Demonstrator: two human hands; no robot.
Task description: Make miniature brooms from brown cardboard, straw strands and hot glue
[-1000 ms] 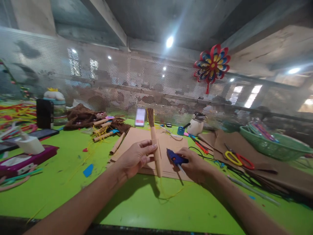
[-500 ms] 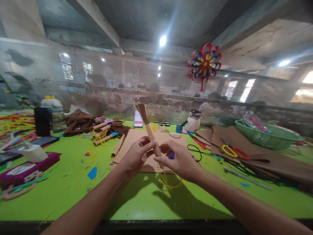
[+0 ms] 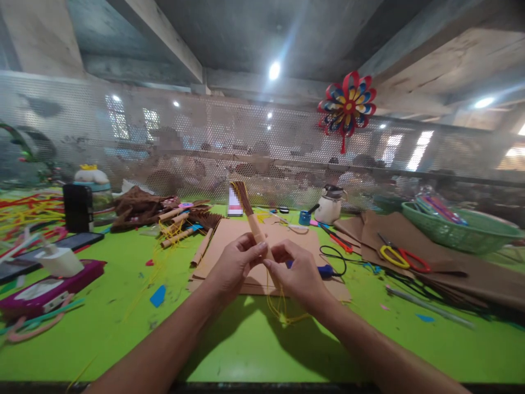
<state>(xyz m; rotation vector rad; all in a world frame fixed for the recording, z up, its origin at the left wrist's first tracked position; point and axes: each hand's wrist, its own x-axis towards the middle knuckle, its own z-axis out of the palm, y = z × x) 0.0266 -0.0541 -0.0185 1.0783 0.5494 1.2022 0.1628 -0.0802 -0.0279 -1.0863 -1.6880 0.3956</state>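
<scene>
Both hands meet over a stack of brown paper sheets (image 3: 221, 241) on the green table (image 3: 254, 339). My left hand (image 3: 235, 265) is closed round a rolled brown paper stick (image 3: 255, 227) with a dark fringed tip (image 3: 241, 196), tilted up and away. My right hand (image 3: 297, 273) pinches the same stick lower down, fingertips touching the left hand's. Thin yellow strands (image 3: 283, 312) dangle below the hands. A blue glue gun (image 3: 324, 269) with a black cord lies on the sheets just right of my right hand.
More rolled sticks (image 3: 180, 227) and brown scraps lie at the back left. Scissors (image 3: 404, 258) rest on brown sheets at right, near a green basket (image 3: 459, 235). A purple case (image 3: 45, 282), a charger and a black box (image 3: 77, 207) sit at left. A perforated screen backs the table.
My right hand let go of the blue glue gun, left it on the sheets, and came over to pinch the stick beside my left hand. The stick tilted further left.
</scene>
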